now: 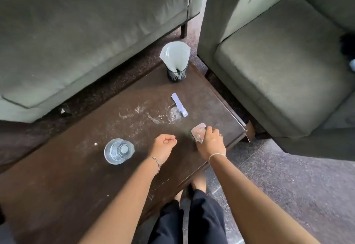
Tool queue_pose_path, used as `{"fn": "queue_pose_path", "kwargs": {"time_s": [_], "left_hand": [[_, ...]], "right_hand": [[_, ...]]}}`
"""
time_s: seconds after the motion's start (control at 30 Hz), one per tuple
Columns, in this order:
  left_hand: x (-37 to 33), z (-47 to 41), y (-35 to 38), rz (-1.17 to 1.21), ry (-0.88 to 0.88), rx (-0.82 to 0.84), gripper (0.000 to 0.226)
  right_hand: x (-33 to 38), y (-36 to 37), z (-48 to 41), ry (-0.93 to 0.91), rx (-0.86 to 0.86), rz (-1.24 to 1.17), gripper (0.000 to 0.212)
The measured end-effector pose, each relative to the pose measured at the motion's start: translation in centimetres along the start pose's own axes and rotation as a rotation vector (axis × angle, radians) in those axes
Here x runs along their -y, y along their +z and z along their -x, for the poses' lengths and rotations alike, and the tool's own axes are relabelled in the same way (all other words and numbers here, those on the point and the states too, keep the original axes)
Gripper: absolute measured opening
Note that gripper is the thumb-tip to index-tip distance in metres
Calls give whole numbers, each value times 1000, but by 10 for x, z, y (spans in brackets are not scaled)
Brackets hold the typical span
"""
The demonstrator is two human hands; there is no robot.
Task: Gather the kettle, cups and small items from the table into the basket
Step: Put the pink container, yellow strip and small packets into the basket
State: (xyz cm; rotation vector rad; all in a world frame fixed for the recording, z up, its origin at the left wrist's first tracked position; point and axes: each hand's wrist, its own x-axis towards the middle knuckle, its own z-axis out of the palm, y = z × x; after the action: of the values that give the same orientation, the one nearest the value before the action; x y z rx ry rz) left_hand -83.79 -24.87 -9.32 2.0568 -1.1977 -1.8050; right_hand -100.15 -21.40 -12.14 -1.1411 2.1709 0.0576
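Observation:
A clear drinking glass [119, 151] stands upright on the dark wooden table [63, 182], left of my hands. My right hand [210, 142] grips a small clear plastic cup [198, 132] near the table's right edge. My left hand [164, 146] hovers over the table between the glass and the plastic cup, fingers curled loosely with nothing in it. A small white paper sachet [179, 104] lies farther back on the table. No kettle or basket is in view.
A black mesh holder with a white paper liner [176, 63] stands at the table's far corner. White dust marks [153, 116] streak the tabletop. A grey sofa [86, 32] lies behind, a grey armchair [278, 61] at right. My legs stand by the near edge.

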Motion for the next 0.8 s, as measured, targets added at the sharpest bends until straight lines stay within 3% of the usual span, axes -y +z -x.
{"fn": "queue_pose_path", "kwargs": {"time_s": [0.1, 0.33, 0.43, 0.5, 0.57, 0.7, 0.8], "left_hand": [[9, -5, 6, 43, -58, -17, 24], [14, -8, 18, 152, -127, -57, 24], [6, -3, 23, 266, -146, -76, 22], [-2, 2, 26, 333, -141, -71, 19], [-12, 7, 29, 381, -146, -51, 21], [-25, 14, 28, 487, -150, -7, 23], [-28, 19, 23, 632, -151, -29, 18]], "right_hand": [[-2, 8, -6, -24, -68, 35, 51], [-17, 2, -22, -123, -16, -30, 47], [-11, -17, -14, 53, 44, -509, 46], [-3, -31, -6, 217, 254, -970, 38], [4, -41, 2, 283, 475, -1223, 29], [15, -42, 7, 270, 611, -1314, 31], [24, -42, 5, 211, 664, -1219, 38]]}}
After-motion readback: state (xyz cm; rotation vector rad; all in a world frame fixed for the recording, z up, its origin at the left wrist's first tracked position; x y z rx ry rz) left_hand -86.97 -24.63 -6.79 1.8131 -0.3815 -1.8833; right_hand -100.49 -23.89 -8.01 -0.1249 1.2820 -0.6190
